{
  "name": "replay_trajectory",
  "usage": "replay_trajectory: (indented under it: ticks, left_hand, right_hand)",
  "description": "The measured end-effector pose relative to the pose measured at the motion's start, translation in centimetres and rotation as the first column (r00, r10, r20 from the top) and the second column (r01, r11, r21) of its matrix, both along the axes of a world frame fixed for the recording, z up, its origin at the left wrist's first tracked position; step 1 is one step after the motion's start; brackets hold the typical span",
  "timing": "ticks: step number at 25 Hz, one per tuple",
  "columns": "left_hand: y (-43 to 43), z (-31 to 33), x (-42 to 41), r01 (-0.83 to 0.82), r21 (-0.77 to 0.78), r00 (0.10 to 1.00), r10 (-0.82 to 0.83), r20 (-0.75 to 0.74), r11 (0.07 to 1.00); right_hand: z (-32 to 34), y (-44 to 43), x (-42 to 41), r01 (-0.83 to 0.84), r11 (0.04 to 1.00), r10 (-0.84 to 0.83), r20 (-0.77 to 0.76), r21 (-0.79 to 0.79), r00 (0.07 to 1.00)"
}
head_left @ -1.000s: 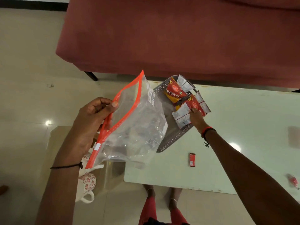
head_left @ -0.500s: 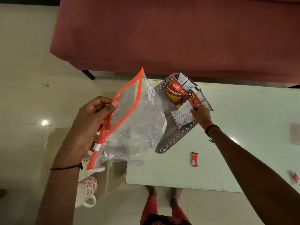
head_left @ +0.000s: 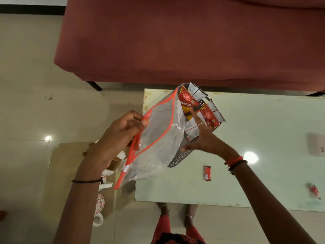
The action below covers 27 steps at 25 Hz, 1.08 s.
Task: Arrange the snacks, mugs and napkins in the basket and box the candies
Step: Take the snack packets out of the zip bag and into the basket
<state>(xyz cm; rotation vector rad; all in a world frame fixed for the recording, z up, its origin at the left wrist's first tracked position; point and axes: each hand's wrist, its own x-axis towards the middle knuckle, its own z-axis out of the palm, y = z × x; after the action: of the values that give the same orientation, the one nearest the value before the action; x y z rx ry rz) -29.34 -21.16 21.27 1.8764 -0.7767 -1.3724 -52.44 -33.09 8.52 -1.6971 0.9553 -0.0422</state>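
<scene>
My left hand (head_left: 121,136) pinches the orange-edged mouth of a clear plastic zip bag (head_left: 158,136), which hangs in front of the grey perforated basket (head_left: 177,161) and hides its left part. Red snack packets (head_left: 189,101) and silver-backed ones lie in the basket. With its fingers spread, my right hand (head_left: 202,138) hovers over the basket's near end; the index finger lies across the packets and the thumb is close to the bag. On the table lie a small red sachet (head_left: 207,173) and a wrapped candy (head_left: 315,191). Floral mugs (head_left: 100,204) stand lower left.
The pale green table (head_left: 255,131) runs to the right, and a maroon sofa (head_left: 193,41) stands just behind it. A low glass side table (head_left: 59,164) at the left carries the mugs and a small brown box (head_left: 114,164). My feet (head_left: 163,210) are under the table's near edge.
My right hand has drawn back from the snack packets toward the bag. The bag has swung right and now covers the basket's left side. My left hand keeps its hold.
</scene>
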Motion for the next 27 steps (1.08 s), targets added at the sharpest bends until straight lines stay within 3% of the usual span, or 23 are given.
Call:
replay_trajectory:
  ticks: [2,4,7,10,14,17,19,20,22,23,25,26,27]
  left_hand:
    - [-0.6,0.2,-1.7,0.066,0.003,0.995,-0.065,-0.075,0.998]
    - [-0.9,0.3,-3.7,0.111,-0.024,0.980,-0.113,-0.164,0.994]
    - [-0.9,-0.1,-5.1,0.044,-0.105,0.965,-0.069,-0.251,0.994]
    - [-0.7,-1.8,-4.2,-0.091,-0.152,0.992,0.076,-0.102,0.984]
    - [-0.8,-5.7,-6.0,-0.166,0.030,0.979,0.161,0.129,0.986]
    - [-1.4,-5.8,-8.6,-0.181,0.050,0.940,0.158,0.302,0.982]
    - [-1.3,-3.3,-10.3,-0.166,-0.167,0.847,0.227,0.480,0.972]
    - [-1.1,-1.6,-11.8,-0.103,-0.297,0.830,0.246,0.500,0.949]
    - [-0.3,1.2,-15.7,0.130,-0.414,0.855,0.109,0.506,0.901]
    - [0.0,1.7,-17.6,0.298,-0.360,0.810,-0.034,0.586,0.884]
    - [0.4,0.8,-19.8,0.599,0.015,0.531,-0.410,0.742,0.801]
    - [0.4,-0.1,-20.0,0.656,0.245,0.380,-0.593,0.710,0.714]
    - [0.3,-0.9,-19.9,0.667,0.386,0.290,-0.700,0.653,0.637]
  right_hand:
    - [1.8,1.7,0.5,-0.073,0.988,0.052,0.146,0.139,0.988]
    - [2.2,2.6,1.2,-0.036,0.987,0.007,0.179,0.158,0.984]
    - [2.6,2.8,1.2,0.271,0.923,-0.324,0.175,0.272,0.930]
    - [3.3,2.7,-1.4,0.407,0.764,-0.575,0.240,0.501,0.782]
    - [4.3,3.1,-4.1,0.408,0.557,-0.736,0.202,0.723,0.647]
    - [4.3,3.8,-5.8,0.611,0.452,-0.814,0.021,0.650,0.580]
    - [4.3,3.9,-7.6,0.755,0.410,-0.854,-0.075,0.511,0.515]
    - [4.4,4.0,-8.5,0.808,0.417,-0.857,-0.115,0.417,0.502]
    - [4.7,4.1,-10.0,0.832,0.492,-0.827,-0.161,0.256,0.538]
    - [4.9,4.2,-10.6,0.816,0.530,-0.808,-0.157,0.228,0.569]
    - [5.4,4.4,-11.8,0.773,0.580,-0.771,-0.131,0.258,0.623]
    - [5.6,4.5,-12.5,0.751,0.586,-0.759,-0.118,0.305,0.640]
    - [6.1,4.5,-13.2,0.722,0.576,-0.753,-0.095,0.383,0.651]
